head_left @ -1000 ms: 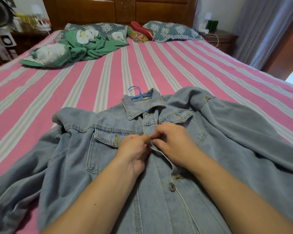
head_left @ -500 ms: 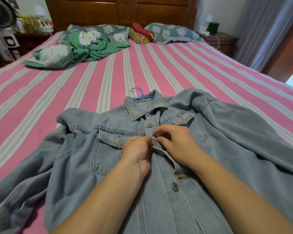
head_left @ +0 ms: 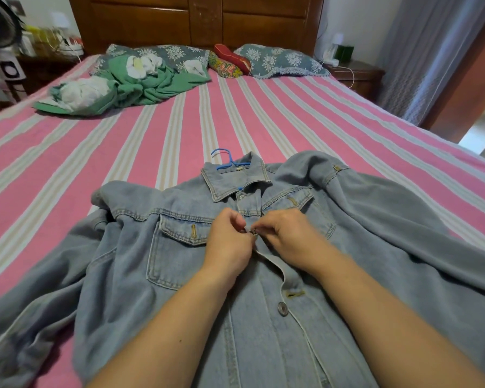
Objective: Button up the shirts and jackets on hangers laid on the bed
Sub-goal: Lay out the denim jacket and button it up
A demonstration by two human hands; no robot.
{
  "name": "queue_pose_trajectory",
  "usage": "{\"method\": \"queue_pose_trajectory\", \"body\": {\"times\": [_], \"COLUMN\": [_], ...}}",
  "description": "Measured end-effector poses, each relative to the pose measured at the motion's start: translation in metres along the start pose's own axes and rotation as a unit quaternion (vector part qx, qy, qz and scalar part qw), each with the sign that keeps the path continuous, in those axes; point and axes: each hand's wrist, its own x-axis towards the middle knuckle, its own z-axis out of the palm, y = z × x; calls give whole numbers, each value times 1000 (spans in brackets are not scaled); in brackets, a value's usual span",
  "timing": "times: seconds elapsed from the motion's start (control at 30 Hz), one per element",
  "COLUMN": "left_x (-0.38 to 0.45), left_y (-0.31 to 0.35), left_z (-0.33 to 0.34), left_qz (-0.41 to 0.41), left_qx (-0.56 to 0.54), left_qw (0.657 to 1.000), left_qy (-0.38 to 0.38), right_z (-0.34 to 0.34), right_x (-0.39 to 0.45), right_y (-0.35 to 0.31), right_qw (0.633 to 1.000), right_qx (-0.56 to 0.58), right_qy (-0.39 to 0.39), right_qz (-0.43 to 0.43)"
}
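Where both hands pinch its placket, the faded denim jacket gapes.

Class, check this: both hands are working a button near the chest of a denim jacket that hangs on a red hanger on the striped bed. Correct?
Not quite. The head view shows the hanger is blue, not red. Otherwise right: left hand and right hand work a button on the denim jacket.
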Motion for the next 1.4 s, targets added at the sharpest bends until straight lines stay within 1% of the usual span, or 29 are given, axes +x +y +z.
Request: {"method": "queue_pose_trajectory", "body": {"times": [0.07, 0.1, 0.2, 0.23, 0.3, 0.33, 0.37, 0.4, 0.47, 0.5, 0.53, 0.57, 0.6, 0.63, 0.7, 0.73, 0.77, 0.83, 0.9, 0.93, 1.0, 1.07, 1.1, 1.13, 1.2, 1.23, 1.3, 1.33, 1.4], "left_x": [5, 5, 3, 4, 5, 5, 6, 7, 7, 7, 8, 10, 10, 8, 5, 4, 3, 8, 12, 12, 10, 5, 3, 1, 1, 1, 4, 9, 21], "left_y": [-7, -8, -5, -4, 7, 17, 26, 34, 43, 41, 36, 29, 19, 9, -11, -22, -31, -38, -38, -37, -32, -26, -22, -19, -14, -13, -7, -1, 11], "left_z": [2, 2, 3, 2, -8, -20, -37, -58, -107, -131, -151, -167, -176, -180, -179, -177, -174, -172, -174, -174, -171, -166, -164, -162, -160, -160, -164, -166, -168], "left_qz": [65, 76, 32, 16, 2, 8, 32, 74, 162, 184, 190, 185, 167, 149, 129, 134, 144, 146, 132, 139, 165, 189, 190, 187, 174, 161, 146, 154, 191], "left_qx": [122, 157, 194, 198, 208, 218, 234, 262, 359, 405, 427, 426, 408, 375, 308, 288, 288, 300, 313, 327, 371, 420, 441, 458, 472, 466, 433, 422, 413], "left_qw": [990, 985, 979, 979, 978, 973, 965, 954, 912, 888, 875, 877, 890, 908, 940, 947, 946, 942, 940, 934, 912, 885, 875, 867, 862, 868, 887, 891, 887], "left_qy": [9, 18, 57, 48, -32, -80, -112, -123, -117, -119, -124, -125, -121, -110, -69, -50, -39, -30, -38, -47, -59, -60, -62, -63, -61, -59, -63, -67, -86], "right_z": [3, 4, 5, 5, 5, 6, 5, 5, 0, -4, -8, -11, -12, -8, 9, 23, 38, 58, 64, 65, 63, 57, 54, 54, 57, 58, 58, 56, 52], "right_x": [1, 1, -1, -4, -8, -8, -8, -8, -6, -4, 1, 5, 11, 18, 32, 37, 40, 46, 55, 60, 65, 65, 64, 63, 66, 67, 69, 69, 69], "right_y": [-2, -3, -5, -7, -12, -13, -16, -18, -29, -36, -45, -57, -70, -82, -107, -114, -119, -115, -104, -98, -84, -76, -77, -78, -79, -81, -84, -84, -83], "right_qw": [1000, 999, 998, 998, 996, 995, 993, 991, 979, 969, 960, 959, 967, 978, 991, 991, 990, 992, 994, 992, 975, 946, 942, 948, 971, 976, 977, 974, 968], "right_qx": [-22, -33, -34, -31, -35, -43, -58, -75, -130, -172, -218, -242, -228, -184, -80, -61, -71, -94, -53, -15, 120, 251, 268, 255, 199, 179, 173, 178, 193], "right_qy": [-5, -8, -24, -33, -46, -55, -68, -83, -137, -160, -162, -140, -110, -94, -107, -117, -116, -73, -43, -32, -34, -67, -94, -103, -67, -50, -52, -61, -71], "right_qz": [19, 29, 48, 54, 66, 73, 77, 79, 80, 77, 69, 56, 41, 31, 26, 28, 32, 46, 87, 117, 181, 193, 180, 158, 119, 113, 115, 128, 144]}}
